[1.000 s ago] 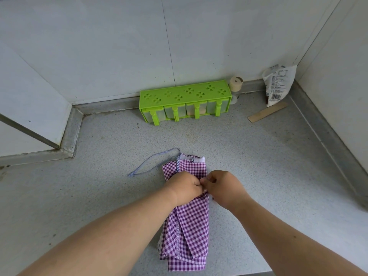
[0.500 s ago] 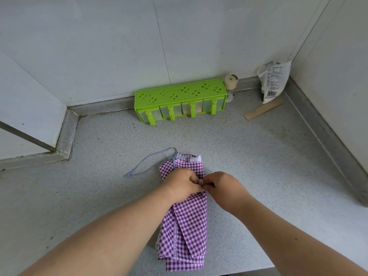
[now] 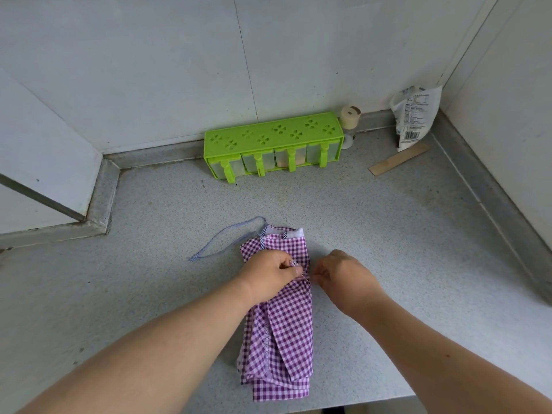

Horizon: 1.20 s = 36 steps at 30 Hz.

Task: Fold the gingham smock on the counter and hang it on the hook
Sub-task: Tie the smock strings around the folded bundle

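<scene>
A purple-and-white gingham smock [image 3: 283,333] lies folded into a long narrow strip on the grey speckled counter [image 3: 388,234]. Its blue-striped neck loop [image 3: 227,239] trails off to the upper left. A thin tie string [image 3: 303,276] runs across the strip's upper part. My left hand [image 3: 268,273] rests on the smock and pinches one end of the string. My right hand [image 3: 343,271], just off the strip's right edge, pinches the other end. No hook is in view.
A lime-green spice rack [image 3: 271,138] stands against the back wall. Beside it is a small jar with a beige cap [image 3: 350,118]. A white printed bag [image 3: 415,121] leans in the right corner, with a flat wooden stick [image 3: 398,159] in front of it. The counter's front edge runs just below the smock.
My hands, which were touching over the smock, have drawn apart: the right hand has moved to the right, and the string is now stretched between them.
</scene>
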Motion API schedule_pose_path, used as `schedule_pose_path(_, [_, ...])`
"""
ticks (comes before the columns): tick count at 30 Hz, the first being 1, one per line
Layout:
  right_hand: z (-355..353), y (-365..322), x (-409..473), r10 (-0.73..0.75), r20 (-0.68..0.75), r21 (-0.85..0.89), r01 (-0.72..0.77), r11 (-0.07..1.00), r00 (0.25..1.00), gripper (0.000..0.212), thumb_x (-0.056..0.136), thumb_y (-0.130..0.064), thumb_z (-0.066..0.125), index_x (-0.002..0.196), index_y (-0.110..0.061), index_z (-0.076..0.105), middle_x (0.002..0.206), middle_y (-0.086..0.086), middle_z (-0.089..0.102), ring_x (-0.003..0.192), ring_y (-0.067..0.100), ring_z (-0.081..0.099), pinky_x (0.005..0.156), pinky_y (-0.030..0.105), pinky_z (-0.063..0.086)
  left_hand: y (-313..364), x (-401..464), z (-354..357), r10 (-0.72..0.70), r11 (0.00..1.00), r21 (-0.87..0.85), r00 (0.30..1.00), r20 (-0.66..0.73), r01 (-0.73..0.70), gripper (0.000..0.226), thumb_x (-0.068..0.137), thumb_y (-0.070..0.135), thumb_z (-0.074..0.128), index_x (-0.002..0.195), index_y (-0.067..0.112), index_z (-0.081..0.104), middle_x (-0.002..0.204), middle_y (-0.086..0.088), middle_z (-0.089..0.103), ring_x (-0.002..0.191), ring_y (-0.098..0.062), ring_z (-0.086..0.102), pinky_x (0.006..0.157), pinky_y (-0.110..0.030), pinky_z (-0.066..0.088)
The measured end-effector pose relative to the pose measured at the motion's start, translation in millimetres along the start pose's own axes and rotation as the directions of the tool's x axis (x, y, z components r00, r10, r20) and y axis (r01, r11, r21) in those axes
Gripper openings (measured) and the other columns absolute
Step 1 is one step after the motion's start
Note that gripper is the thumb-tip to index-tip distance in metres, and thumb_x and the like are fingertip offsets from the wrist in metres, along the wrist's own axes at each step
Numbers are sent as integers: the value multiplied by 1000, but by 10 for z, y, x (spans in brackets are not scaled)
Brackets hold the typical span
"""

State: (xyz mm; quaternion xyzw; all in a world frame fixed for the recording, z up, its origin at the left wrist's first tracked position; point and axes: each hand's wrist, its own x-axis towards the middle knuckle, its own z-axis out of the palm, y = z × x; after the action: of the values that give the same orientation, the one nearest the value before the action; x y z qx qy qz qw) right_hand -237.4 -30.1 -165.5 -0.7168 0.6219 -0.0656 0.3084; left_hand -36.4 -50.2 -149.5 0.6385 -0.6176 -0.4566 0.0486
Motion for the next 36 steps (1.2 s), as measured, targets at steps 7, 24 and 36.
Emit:
schedule_pose_path(7, [2,-177,157,-204,-179,-121,184,976,963,14,101,-33,59,102,-24,71,94,-7,63,87,18,61,73,35,56,49,-109,49,136,971,205,990,-40,-125,20,106,37,61,103,18,67,87,8,65,73,-8,60,68,-27,48])
schedule_pose_path(24, [-10,-329,221,-10,236,212,-41,976,972,26,87,-36,76,90,-10,70,91,1,63,74,9,55,62,22,42,14,-39,-14,90,993,83,995,-43,-86,20,107,32,61,98,14,65,88,2,64,74,-10,56,65,-27,43])
schedule_pose_path(36, [21,-384,156,155,200,421,-228,878,967,19,88,-22,72,99,-21,57,78,-6,61,64,8,53,57,23,43,36,5,-30,49,996,77,999,-18,-47,26,107,33,60,87,18,56,77,2,56,64,-11,48,57,-30,35])
